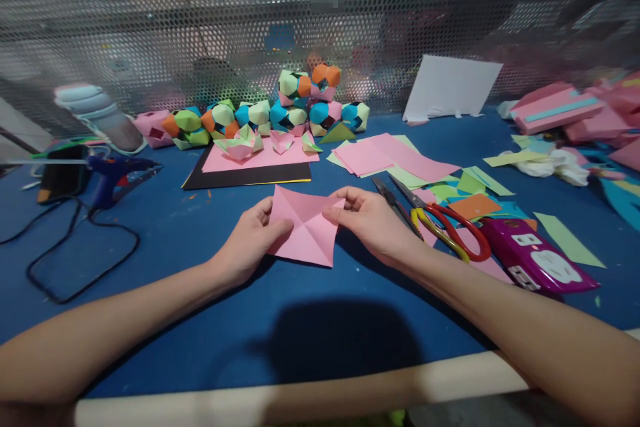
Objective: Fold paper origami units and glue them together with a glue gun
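Observation:
A square of pink paper [306,235] with creases crossing at its middle is held just above the blue table. My left hand [255,237] pinches its left edge, thumb on top and fingers underneath. At the upper right corner, my right hand [367,219] grips it the same way. Beyond it, small folded paper pieces [240,142] in green and pink rest on a pink sheet [215,159] over a black sheet [245,176]. To the right of my right hand lie scissors [453,227] with red and yellow handles, beside a dark-bladed cutting tool [397,203].
Folded paper balls [255,117] line the back by a perforated metal panel [200,33]. A blue glue gun [107,177] with its cord and a bottle [100,117] stand left. Pink sheets [385,153], paper scraps [475,205], a purple packet [535,257] and a white card [453,87] are right.

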`<state>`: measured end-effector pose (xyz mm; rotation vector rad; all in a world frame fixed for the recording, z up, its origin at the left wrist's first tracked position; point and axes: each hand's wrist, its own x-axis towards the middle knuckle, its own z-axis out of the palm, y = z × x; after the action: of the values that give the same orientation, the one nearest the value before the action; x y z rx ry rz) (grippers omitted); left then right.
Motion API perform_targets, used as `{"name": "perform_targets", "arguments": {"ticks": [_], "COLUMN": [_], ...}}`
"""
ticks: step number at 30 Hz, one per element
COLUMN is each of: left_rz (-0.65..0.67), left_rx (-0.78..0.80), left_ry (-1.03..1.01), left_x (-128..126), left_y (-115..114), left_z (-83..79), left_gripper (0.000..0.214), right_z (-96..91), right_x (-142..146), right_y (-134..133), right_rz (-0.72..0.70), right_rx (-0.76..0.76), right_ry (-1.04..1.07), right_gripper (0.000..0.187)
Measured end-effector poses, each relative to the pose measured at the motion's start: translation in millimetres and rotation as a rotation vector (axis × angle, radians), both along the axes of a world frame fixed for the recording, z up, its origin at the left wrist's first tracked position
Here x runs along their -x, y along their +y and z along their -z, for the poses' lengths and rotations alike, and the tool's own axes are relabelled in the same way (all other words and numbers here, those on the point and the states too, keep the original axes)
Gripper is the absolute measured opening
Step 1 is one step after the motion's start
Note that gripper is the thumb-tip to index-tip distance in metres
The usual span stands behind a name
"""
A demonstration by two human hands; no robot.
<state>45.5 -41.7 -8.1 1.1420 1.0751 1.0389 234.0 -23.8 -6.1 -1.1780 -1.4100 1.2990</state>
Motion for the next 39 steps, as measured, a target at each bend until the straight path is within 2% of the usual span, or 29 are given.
{"name": "perform_targets", "arguments": {"ticks": [4,10,20,26,35,39], "left_rz": [0.010,-0.040,-0.003,-0.023,-0.030,-0.068], "left_rx": [-0.047,-0.077,-0.064,-0.058,-0.067,-0.060], "left_ry": [0.092,0.079,0.069,0.125,0.136,0.105], "left_x": [0.1,1.1,0.5,-2.0,-2.6,-2.5], "left_y": [-2.3,-1.8,-3.2,-7.0,-8.0,-7.6], "left_z": [-3.2,-3.0,-2.8,-7.5,-6.9,-5.1], "left_gripper": [0.032,0.026,0.028,0.030,0.030,0.034], "right_z": [0.1,-1.5,-1.9,-3.4,-2.5,-0.3], "right_x": [1.5,3.9,5.5,7.1,4.6,5.4], "right_y": [-0.3,-3.7,-5.1,-5.6,-5.0,-6.1], "right_rz": [-0.007,-0.102,-0.091,-0.068,-0.055,-0.126], "right_rx": [0.011,0.050,0.064,0.086,0.043,0.030], "right_ry": [0.053,0.091,0.115,0.164,0.128,0.047], "right_gripper": [0.019,0.014,0.012,0.011,0.011,0.010]}}
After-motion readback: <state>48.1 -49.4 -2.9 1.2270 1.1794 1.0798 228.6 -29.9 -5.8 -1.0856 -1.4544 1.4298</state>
